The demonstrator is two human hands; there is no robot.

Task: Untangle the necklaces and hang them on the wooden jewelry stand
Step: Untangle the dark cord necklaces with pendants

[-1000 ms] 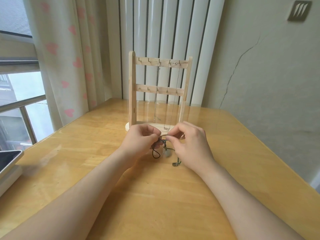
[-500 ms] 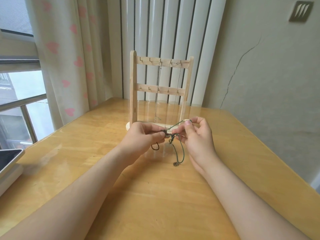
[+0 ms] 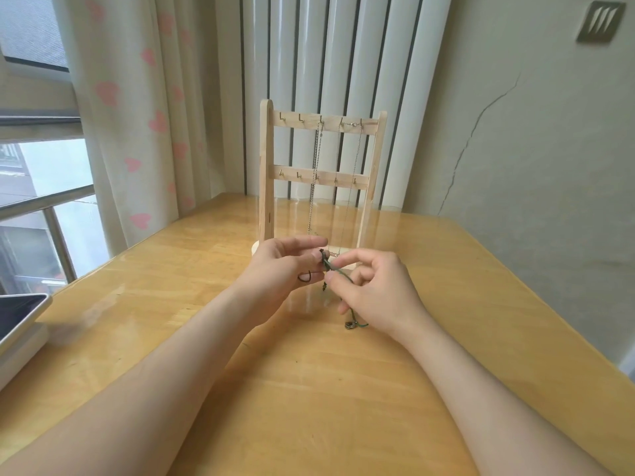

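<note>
We see the left hand (image 3: 285, 266) pinching the knotted top of one dark green cord necklace (image 3: 338, 271); the right hand (image 3: 374, 293) pinches the same cord lower down; its taut stretch slants from upper left to lower right between the hands, above the light wooden table (image 3: 309, 389); just behind them stands one upright pale wooden jewelry stand (image 3: 266, 173), two rails, five hooks each; two necklaces hang vertically from its top rail, a thicker metal chain (image 3: 314, 187) and a finer metal chain (image 3: 352, 187).
</note>
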